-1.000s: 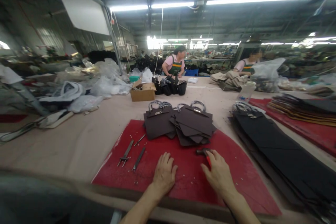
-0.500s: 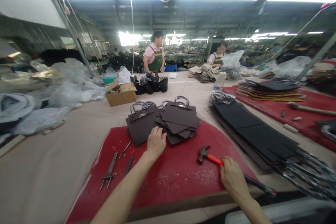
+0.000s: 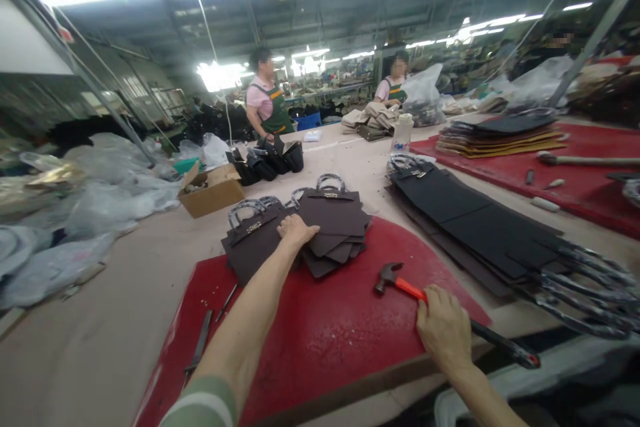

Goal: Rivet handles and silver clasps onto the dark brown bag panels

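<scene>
Clock read from middle of the red board (image 3: pixel 340 327), 12 being the far side. Hammer (image 3: pixel 411 289) is seen at 2 o'clock; its claw head is pointed inward over the board, and its handle is run out past the edge toward 4 o'clock. Handle is gripped by the right hand (image 3: pixel 444 325), fingers wrapped and pressed together round it. Whether the head is resting on the board cannot be told.

Dark brown bag panels (image 3: pixel 334 213), with wrapped handles and metal clasps, are heaped in two overlapping piles at 11 to 12 o'clock. The left hand (image 3: pixel 299 231) is placed over them where the piles meet, thumb spread away from the bent fingers; whether anything is pinched cannot be told.

At 9 o'clock a flat metal tool (image 3: pixel 203 337) and a thin rod (image 3: pixel 227 302) are laid on the board, partly covered by the left forearm. Long black panels (image 3: pixel 460 220) are stacked at 2 o'clock.

Farther out, a cardboard box (image 3: pixel 215 199) is set at 10 to 11 o'clock, small black bags (image 3: pixel 273 161) lined up beside it. Aproned co-workers are seen at 11 o'clock (image 3: pixel 274 107) and 1 o'clock (image 3: pixel 395 90).
</scene>
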The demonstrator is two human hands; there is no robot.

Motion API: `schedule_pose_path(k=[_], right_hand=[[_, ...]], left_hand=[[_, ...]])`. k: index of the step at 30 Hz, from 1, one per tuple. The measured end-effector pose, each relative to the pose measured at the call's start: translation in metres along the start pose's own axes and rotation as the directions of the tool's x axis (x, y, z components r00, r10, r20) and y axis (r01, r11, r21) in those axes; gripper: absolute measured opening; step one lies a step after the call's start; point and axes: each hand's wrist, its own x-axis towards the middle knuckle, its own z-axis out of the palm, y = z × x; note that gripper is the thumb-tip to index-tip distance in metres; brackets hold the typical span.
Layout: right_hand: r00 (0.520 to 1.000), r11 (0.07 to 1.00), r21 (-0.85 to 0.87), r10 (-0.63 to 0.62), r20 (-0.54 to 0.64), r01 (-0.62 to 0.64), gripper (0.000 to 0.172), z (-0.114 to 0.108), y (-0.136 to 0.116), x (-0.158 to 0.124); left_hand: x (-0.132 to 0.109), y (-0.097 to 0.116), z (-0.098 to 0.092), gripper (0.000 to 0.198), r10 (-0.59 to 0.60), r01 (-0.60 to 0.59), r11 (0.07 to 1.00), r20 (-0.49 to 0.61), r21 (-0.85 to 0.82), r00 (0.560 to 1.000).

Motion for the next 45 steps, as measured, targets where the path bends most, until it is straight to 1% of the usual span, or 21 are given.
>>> schedule_pose_path(k=[4, 7, 10, 13, 15, 17, 19, 20, 21, 22, 24, 26, 28, 30, 32, 36, 37, 39, 42, 43, 45], right_hand=[[0.999, 1.000, 0.004, 0.023, 0.028, -0.023, 0.018, -0.005, -0.004, 0.001], [0.999, 0.999, 0.021, 0.023, 0.045, -0.024, 0.020, -0.007, -0.007, 0.002], [0.998, 0.997, 0.065, 0.035, 0.058, -0.039, 0.021, -0.008, -0.008, 0.003], [0.995, 0.992, 0.111, 0.054, 0.084, -0.063, 0.024, -0.008, -0.010, 0.003], [0.993, 0.990, 0.122, 0.055, 0.106, -0.068, 0.026, -0.007, -0.010, 0.003], [0.990, 0.991, 0.117, 0.057, 0.126, -0.072, 0.027, -0.006, -0.009, 0.004], [0.988, 0.992, 0.105, 0.061, 0.143, -0.076, 0.027, -0.005, -0.009, 0.004], [0.987, 0.992, 0.100, 0.062, 0.150, -0.078, 0.027, -0.005, -0.008, 0.004], [0.986, 0.992, 0.099, 0.062, 0.158, -0.078, 0.027, -0.004, -0.008, 0.004], [0.985, 0.992, 0.099, 0.060, 0.164, -0.077, 0.028, -0.004, -0.008, 0.004], [0.984, 0.993, 0.097, 0.052, 0.168, -0.069, 0.028, -0.004, -0.008, 0.004], [0.986, 0.995, 0.085, 0.039, 0.159, -0.053, 0.029, -0.005, -0.008, 0.004], [0.990, 0.997, 0.073, 0.023, 0.138, -0.033, 0.030, -0.006, -0.009, 0.004], [0.992, 0.997, 0.070, 0.010, 0.123, -0.019, 0.032, -0.007, -0.010, 0.005], [0.990, 0.998, 0.067, 0.001, 0.142, -0.011, 0.033, -0.009, -0.010, 0.005], [0.967, 0.998, 0.066, -0.005, 0.255, -0.012, 0.034, -0.016, -0.009, 0.007], [0.965, 0.997, 0.073, -0.013, 0.260, -0.006, 0.035, -0.020, -0.010, 0.008], [0.975, 0.993, 0.111, -0.053, 0.217, 0.029, 0.036, -0.027, -0.017, 0.010], [0.979, 0.959, 0.244, -0.174, 0.104, 0.145, 0.036, -0.041, -0.042, 0.011], [0.971, 0.933, 0.304, -0.227, 0.076, 0.194, 0.036, -0.046, -0.054, 0.010], [0.938, 0.852, 0.435, -0.343, 0.043, 0.292, 0.034, -0.057, -0.084, 0.007]], left_hand=[[0.009, 0.002, -0.007, 0.067, -0.044, 0.047, 0.996, 0.050, -0.071, 0.998], [0.011, 0.006, -0.010, 0.047, -0.106, 0.121, 0.975, 0.088, -0.188, 0.990], [0.006, 0.014, -0.013, 0.026, -0.161, 0.214, 0.904, 0.171, -0.370, 0.972], [-0.013, 0.014, -0.022, 0.018, -0.141, 0.238, 0.797, 0.211, -0.556, 0.967], [-0.036, 0.003, -0.029, 0.017, -0.117, 0.223, 0.734, 0.204, -0.641, 0.972], [-0.072, -0.020, -0.034, 0.021, -0.110, 0.215, 0.648, 0.190, -0.730, 0.976], [-0.119, -0.052, -0.031, 0.034, -0.138, 0.233, 0.477, 0.190, -0.847, 0.972], [-0.146, -0.070, -0.027, 0.040, -0.181, 0.249, 0.413, 0.189, -0.876, 0.965], [-0.174, -0.089, -0.021, 0.046, -0.229, 0.281, 0.367, 0.207, -0.887, 0.951], [-0.203, -0.107, -0.014, 0.050, -0.267, 0.330, 0.332, 0.247, -0.884, 0.932], [-0.257, -0.137, 0.000, 0.055, -0.354, 0.412, 0.288, 0.303, -0.865, 0.884], [-0.301, -0.156, 0.013, 0.061, -0.417, 0.483, 0.244, 0.359, -0.841, 0.835], [-0.330, -0.165, 0.020, 0.065, -0.438, 0.538, 0.194, 0.418, -0.820, 0.796], [-0.347, -0.168, 0.023, 0.067, -0.452, 0.566, 0.150, 0.453, -0.811, 0.769], [-0.353, -0.169, 0.024, 0.068, -0.467, 0.565, 0.120, 0.456, -0.816, 0.758], [-0.355, -0.177, 0.025, 0.068, -0.461, 0.531, 0.105, 0.432, -0.841, 0.775], [-0.356, -0.180, 0.025, 0.068, -0.458, 0.525, 0.109, 0.426, -0.844, 0.780], [-0.361, -0.186, 0.027, 0.069, -0.446, 0.527, 0.117, 0.429, -0.842, 0.785], [-0.372, -0.194, 0.029, 0.068, -0.393, 0.548, 0.117, 0.469, -0.828, 0.791], [-0.375, -0.194, 0.030, 0.067, -0.379, 0.554, 0.115, 0.479, -0.825, 0.792], [-0.381, -0.194, 0.031, 0.066, -0.372, 0.558, 0.110, 0.486, -0.822, 0.791]])
